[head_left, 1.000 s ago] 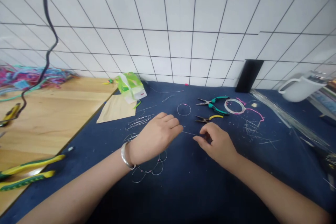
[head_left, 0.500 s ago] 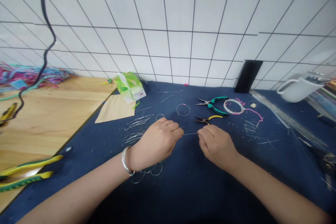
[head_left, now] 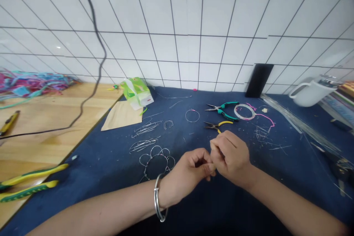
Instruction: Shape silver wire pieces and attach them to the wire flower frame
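My left hand (head_left: pixel 193 166), a silver bangle at its wrist, is closed in a pinch with fingertips against my right hand. My right hand (head_left: pixel 229 156) is curled shut, thumb and forefinger together. The thin wire seen between them a moment ago is now almost wholly hidden by the fingers. Left of my left hand lies a flower-shaped wire piece (head_left: pixel 156 146) of small loops around a ring, partly behind my forearm. Just beyond my right hand sit small yellow-handled pliers (head_left: pixel 218 124). Farther back is a single wire ring (head_left: pixel 192 115).
Teal-handled pliers (head_left: pixel 225 110) and a white ring dish (head_left: pixel 245 112) lie behind my right hand. Bent wire pieces (head_left: pixel 145 143) are at left, wire offcuts (head_left: pixel 262 132) at right. Large yellow-green pliers (head_left: pixel 33 180) and a black cable (head_left: pixel 95 92) are far left; a white mug (head_left: pixel 313 90) stands right.
My left hand has come down and right, turning over until it meets my right hand. The stretch of wire between them no longer shows. The flower-shaped wire piece is now more uncovered.
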Available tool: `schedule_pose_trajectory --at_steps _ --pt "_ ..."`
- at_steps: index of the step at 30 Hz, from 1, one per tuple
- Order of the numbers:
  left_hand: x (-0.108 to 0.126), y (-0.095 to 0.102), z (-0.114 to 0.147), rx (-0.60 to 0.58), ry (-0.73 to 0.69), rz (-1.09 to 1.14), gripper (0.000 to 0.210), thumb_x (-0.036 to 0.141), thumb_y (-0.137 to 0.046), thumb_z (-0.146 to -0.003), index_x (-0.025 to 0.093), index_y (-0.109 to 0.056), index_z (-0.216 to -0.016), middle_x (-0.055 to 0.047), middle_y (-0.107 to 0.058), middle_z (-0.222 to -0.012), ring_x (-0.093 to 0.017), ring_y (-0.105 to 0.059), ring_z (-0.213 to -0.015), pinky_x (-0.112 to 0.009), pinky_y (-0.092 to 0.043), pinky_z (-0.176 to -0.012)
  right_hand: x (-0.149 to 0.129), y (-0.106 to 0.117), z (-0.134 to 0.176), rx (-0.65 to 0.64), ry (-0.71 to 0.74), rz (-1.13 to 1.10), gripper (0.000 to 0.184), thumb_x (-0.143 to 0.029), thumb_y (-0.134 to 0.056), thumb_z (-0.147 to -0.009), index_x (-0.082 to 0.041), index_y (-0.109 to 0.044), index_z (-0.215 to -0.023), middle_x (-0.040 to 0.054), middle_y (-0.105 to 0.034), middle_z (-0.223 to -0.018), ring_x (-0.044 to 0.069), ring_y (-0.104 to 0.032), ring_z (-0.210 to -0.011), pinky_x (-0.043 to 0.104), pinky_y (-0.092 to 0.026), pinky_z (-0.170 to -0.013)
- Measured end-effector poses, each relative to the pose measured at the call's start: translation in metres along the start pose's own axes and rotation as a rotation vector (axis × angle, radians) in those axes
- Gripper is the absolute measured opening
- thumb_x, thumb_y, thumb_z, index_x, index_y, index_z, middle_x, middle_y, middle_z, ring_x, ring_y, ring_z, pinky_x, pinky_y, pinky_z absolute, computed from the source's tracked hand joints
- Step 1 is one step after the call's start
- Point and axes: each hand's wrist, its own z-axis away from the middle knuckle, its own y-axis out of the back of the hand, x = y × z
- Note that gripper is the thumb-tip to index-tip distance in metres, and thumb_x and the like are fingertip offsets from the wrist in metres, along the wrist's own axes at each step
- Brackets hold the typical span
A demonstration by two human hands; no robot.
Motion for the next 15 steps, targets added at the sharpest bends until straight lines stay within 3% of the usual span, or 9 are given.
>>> schedule_pose_trajectory --at_steps 2,5,9,11,15 --pt "-0.001 -0.003 0.002 -0.017 -0.008 0.056 0.011 0.020 -0.057 -0.078 0.011 -0.055 -0.073 -0.001 -0.054 -0.068 -0.009 -0.049 -0.060 -0.024 -0.042 -0.059 -0.005 -0.001 0.001 -0.015 -0.090 -0.155 0.015 -0.011 -0.045 -0.082 -0.015 -0.057 -0.075 0.0029 -0.053 -0.068 0.014 -0.049 -0.068 0.028 -0.040 -0.064" --pt "0.006 0.004 0.002 0.038 -0.043 0.005 0.009 0.018 -0.058 -0.078 0.011 -0.056 -0.073 -0.001 -0.055 -0.067 -0.010 -0.051 -0.062 -0.024 -0.042 -0.061 -0.006 -0.002 0.000 -0.050 -0.343 -0.335 0.013 -0.018 -0.045 -0.086 -0.017 -0.058 -0.087 0.0017 -0.057 -0.077 0.012 -0.053 -0.071 0.025 -0.041 -0.066" --pt "0.015 0.025 -0.004 0.207 -0.170 -0.066 0.008 0.018 -0.056 -0.081 0.013 -0.057 -0.075 -0.001 -0.056 -0.071 -0.010 -0.052 -0.069 -0.024 -0.042 -0.066 -0.004 -0.006 -0.001 -0.274 -0.661 -0.619 0.021 -0.030 -0.042 -0.089 -0.018 -0.057 -0.079 -0.0017 -0.054 -0.067 0.010 -0.051 -0.060 0.022 -0.039 -0.055" --pt "0.015 0.032 -0.008 0.243 -0.209 -0.077 0.008 0.018 -0.056 -0.082 0.013 -0.057 -0.076 0.000 -0.057 -0.072 -0.010 -0.053 -0.069 -0.024 -0.043 -0.067 -0.004 -0.010 0.002 -0.371 -0.730 -0.773 0.024 -0.033 -0.042 -0.089 -0.018 -0.057 -0.077 -0.0021 -0.054 -0.067 0.009 -0.050 -0.057 0.021 -0.037 -0.052" --pt "0.011 0.038 -0.012 0.230 -0.209 -0.095 0.007 0.016 -0.054 -0.083 0.014 -0.057 -0.077 0.000 -0.056 -0.070 -0.010 -0.052 -0.066 -0.024 -0.043 -0.064 -0.007 -0.017 0.005 -0.395 -0.771 -0.893 0.021 -0.032 -0.046 -0.087 -0.018 -0.059 -0.080 -0.0018 -0.055 -0.068 0.008 -0.050 -0.058 0.021 -0.037 -0.053"
